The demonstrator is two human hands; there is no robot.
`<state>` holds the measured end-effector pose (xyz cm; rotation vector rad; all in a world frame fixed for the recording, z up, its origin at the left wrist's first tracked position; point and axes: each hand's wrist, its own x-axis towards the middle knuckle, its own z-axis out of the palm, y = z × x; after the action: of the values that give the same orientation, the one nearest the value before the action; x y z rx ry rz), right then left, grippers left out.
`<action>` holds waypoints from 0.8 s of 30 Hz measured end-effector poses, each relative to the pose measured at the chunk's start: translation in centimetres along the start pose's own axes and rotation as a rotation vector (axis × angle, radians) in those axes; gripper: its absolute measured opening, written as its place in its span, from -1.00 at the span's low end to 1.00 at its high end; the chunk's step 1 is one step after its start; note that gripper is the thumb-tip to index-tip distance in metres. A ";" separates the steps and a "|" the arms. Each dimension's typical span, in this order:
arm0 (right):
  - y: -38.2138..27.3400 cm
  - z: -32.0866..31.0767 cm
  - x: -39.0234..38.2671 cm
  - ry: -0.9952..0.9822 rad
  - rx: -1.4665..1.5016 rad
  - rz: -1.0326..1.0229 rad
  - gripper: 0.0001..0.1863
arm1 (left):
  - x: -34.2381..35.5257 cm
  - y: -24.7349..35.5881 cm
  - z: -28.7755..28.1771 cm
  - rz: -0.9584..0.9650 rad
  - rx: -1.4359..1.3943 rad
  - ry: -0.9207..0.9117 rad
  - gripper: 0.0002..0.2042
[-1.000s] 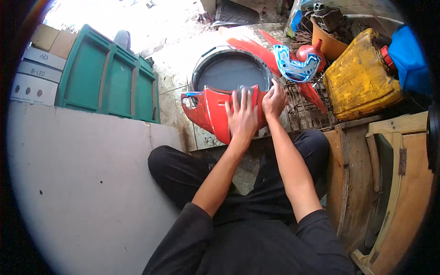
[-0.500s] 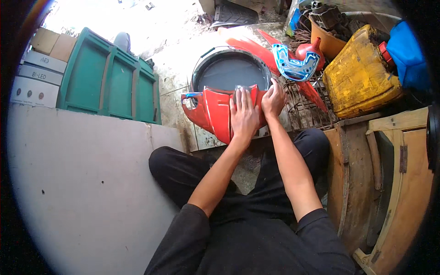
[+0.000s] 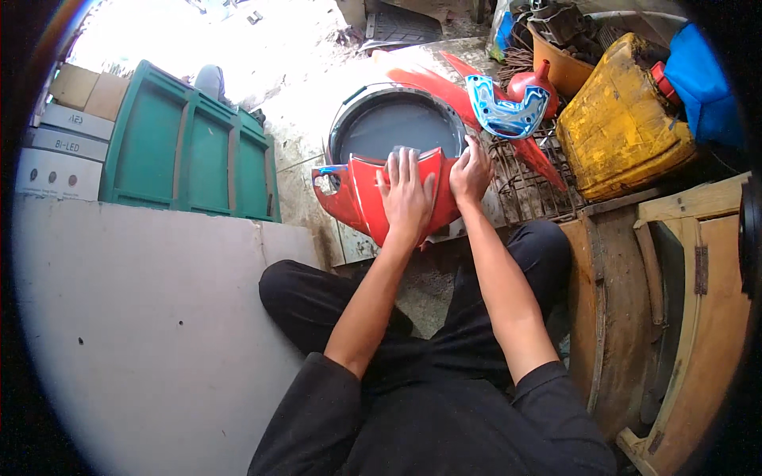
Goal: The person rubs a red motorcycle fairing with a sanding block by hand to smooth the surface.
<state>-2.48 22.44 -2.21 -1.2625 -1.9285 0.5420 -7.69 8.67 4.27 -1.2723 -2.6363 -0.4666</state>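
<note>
The left hand (image 3: 408,201) has slid leftward over the red panel (image 3: 361,197) at mid-frame, fingers flat, nearly together; the right hand (image 3: 471,176) clamps its end. Rubbing seems underway; what remains cannot be told.

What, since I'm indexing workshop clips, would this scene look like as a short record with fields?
Left hand: laid on the red panel, fingers straight; something small and greyish at the fingertips, too unclear to name
Right hand: gripping the panel's right end
Bucket: dark, round, holding grey liquid; the panel hides its near edge
To the right: blue-and-white part, red funnel, yellow jug
To the left: green frame, stacked boxes
Clothing: black shirt and trousers
</note>
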 end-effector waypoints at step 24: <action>0.7 0.1 0.2 0.030 0.012 -0.013 -0.68 | -2.3 -1.8 0.3 -0.081 -0.038 0.085 -0.51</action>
<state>-2.17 22.95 -2.71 -1.2437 -1.9045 0.5241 -7.67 6.04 3.01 -1.1327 -2.6277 -0.5725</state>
